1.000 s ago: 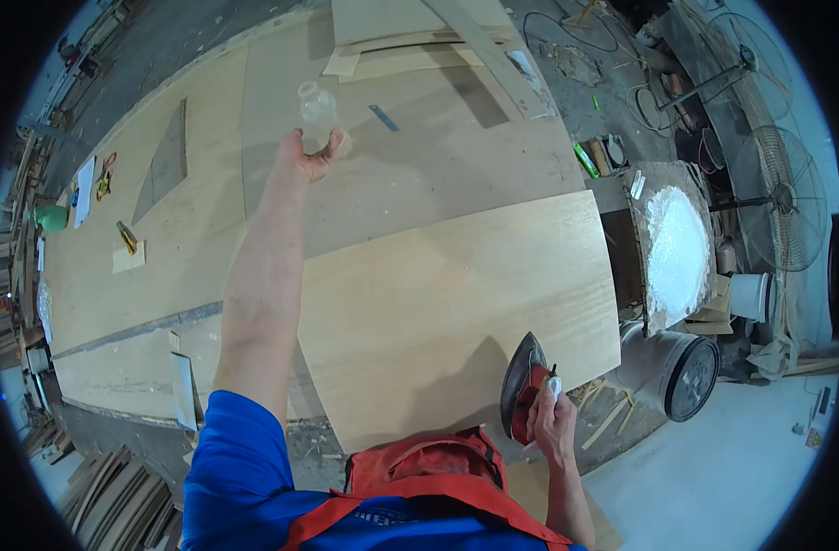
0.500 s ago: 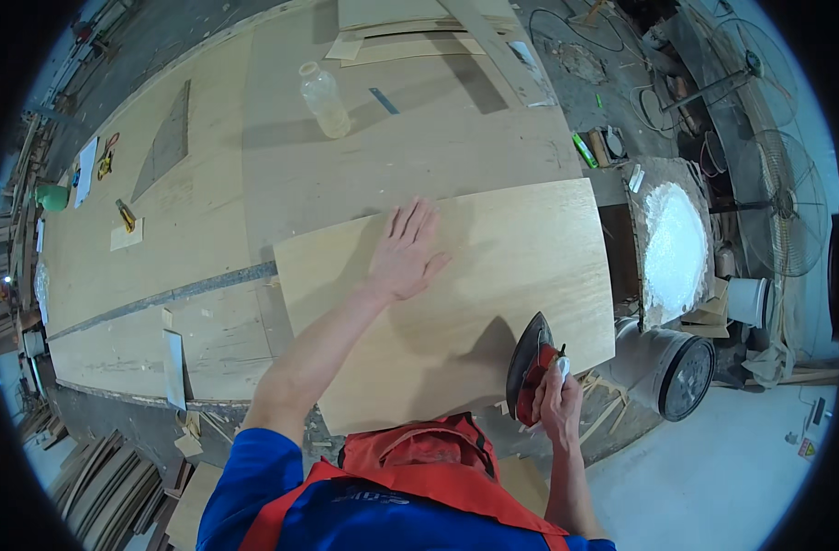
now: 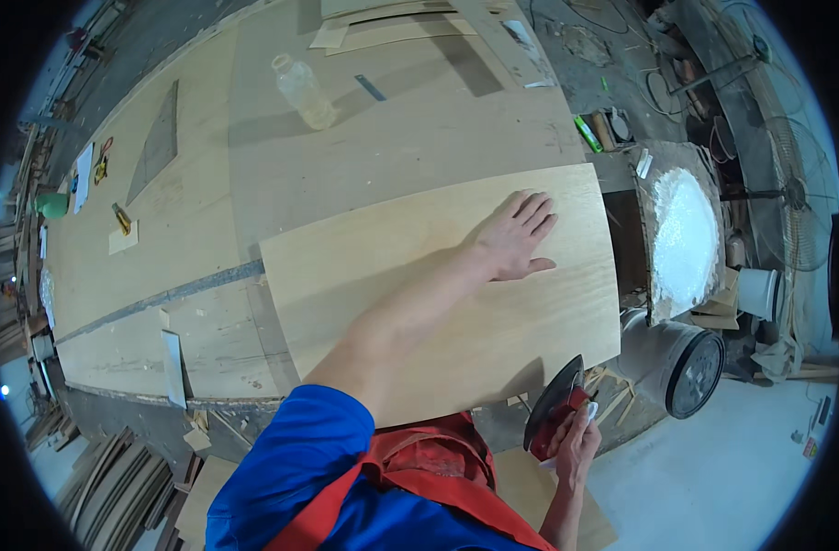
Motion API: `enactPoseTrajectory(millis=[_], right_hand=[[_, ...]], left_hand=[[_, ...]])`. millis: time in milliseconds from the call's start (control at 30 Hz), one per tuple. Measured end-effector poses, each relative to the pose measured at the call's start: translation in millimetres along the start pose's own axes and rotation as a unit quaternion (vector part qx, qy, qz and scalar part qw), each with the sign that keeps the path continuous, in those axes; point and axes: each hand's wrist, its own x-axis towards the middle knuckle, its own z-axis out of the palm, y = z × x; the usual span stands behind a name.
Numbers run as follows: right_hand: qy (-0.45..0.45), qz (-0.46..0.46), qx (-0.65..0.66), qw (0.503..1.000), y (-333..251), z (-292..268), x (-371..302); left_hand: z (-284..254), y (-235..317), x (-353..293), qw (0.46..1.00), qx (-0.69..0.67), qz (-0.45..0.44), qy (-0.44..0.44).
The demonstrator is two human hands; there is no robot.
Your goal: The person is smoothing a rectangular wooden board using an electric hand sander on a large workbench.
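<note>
A pale wooden sheet (image 3: 383, 275) lies on the workbench in front of me, its near edge close to my apron. My left hand (image 3: 516, 234) rests flat on the sheet's right part, palm down with fingers stretched out. In my right hand (image 3: 577, 441) is a red clothes iron (image 3: 555, 418), gripped by its handle. The iron is tilted up on its side, its dark soleplate facing left, off the sheet's near right corner. My fingers partly hide the handle.
A clear plastic bottle (image 3: 303, 92) and a small blue-grey strip (image 3: 370, 87) stand beyond the sheet. A utility knife (image 3: 121, 219) lies at left. To the right are a board bearing white material (image 3: 686, 241), a lidded bucket (image 3: 667, 358) and a fan (image 3: 796, 193).
My left hand has moved right across the sheet, still flat. The iron, held in my right hand, has shifted right and nearer to me, away from the sheet.
</note>
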Motion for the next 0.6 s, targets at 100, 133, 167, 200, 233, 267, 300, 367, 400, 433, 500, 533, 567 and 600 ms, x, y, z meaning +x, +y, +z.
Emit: enactPoseTrajectory(millis=[100,133,167,200,233,267,300,367,400,433,500,533,567,600], right_hand=[[-0.011,-0.009,0.008,1.000,0,0,2],[-0.019,-0.024,0.012,0.999,-1,0,4],[-0.023,-0.034,0.017,0.999,0,-1,3],[-0.016,-0.029,0.021,0.999,2,-3,4],[-0.025,-0.023,0.021,0.999,0,-1,9],[-0.029,-0.016,0.021,0.999,-1,3,13],[-0.031,-0.009,0.020,0.999,0,5,15],[-0.033,-0.012,0.013,0.999,7,5,18],[-0.033,-0.016,0.009,0.999,10,6,19],[-0.038,-0.020,0.003,0.999,11,7,18],[-0.041,-0.013,-0.008,0.999,6,8,10],[-0.040,-0.007,-0.011,0.999,1,10,7],[-0.034,0.002,-0.013,0.999,-1,8,5],[-0.034,0.003,-0.017,0.999,-2,7,4]], left_hand=[[5,-30,-46,0.987,-0.091,-0.134,0.006],[-2,-45,-74,0.979,-0.076,-0.186,0.012],[-7,-56,-104,0.970,-0.063,-0.234,0.015],[5,-62,-135,0.973,-0.009,-0.231,0.017],[13,-66,-157,0.970,0.050,-0.238,0.023],[12,-66,-153,0.970,0.052,-0.236,0.022],[13,-64,-145,0.974,0.048,-0.220,0.023],[11,-53,-127,0.979,0.039,-0.199,0.024],[11,-53,-102,0.984,-0.006,-0.176,0.039],[10,-55,-70,0.985,-0.049,-0.156,0.054],[17,-54,-16,0.988,-0.035,-0.122,0.090],[20,-57,-18,0.987,-0.035,-0.129,0.091],[19,-53,-16,0.991,-0.022,-0.104,0.077],[17,-47,-17,0.995,-0.007,-0.079,0.063]])
